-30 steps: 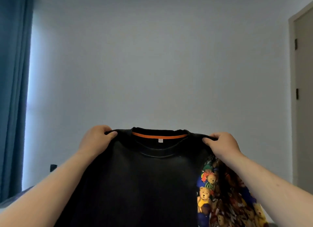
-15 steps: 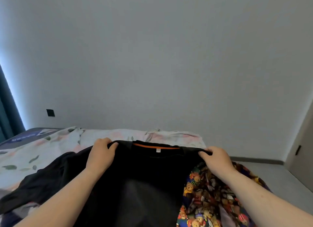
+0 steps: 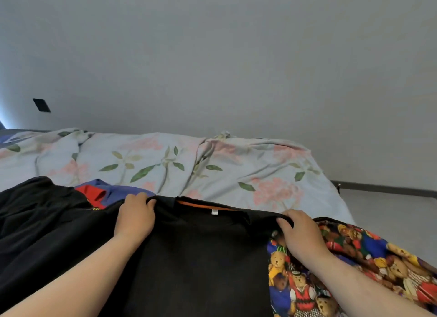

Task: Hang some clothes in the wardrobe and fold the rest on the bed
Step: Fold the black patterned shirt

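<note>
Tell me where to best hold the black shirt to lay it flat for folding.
Grip the black shirt at both shoulder seams, from above, either side of the orange-lined collar. The left hand and right hand already pinch there, spreading it evenly.

You are looking at a dim, evenly lit room with soft, cool daylight glowing in from the far left edge. Shadows are faint. The black shirt (image 3: pixel 201 257) loses its detail in the darkness. Wide-angle distortion bends the edges, and the whole picture is slightly soft.
</note>
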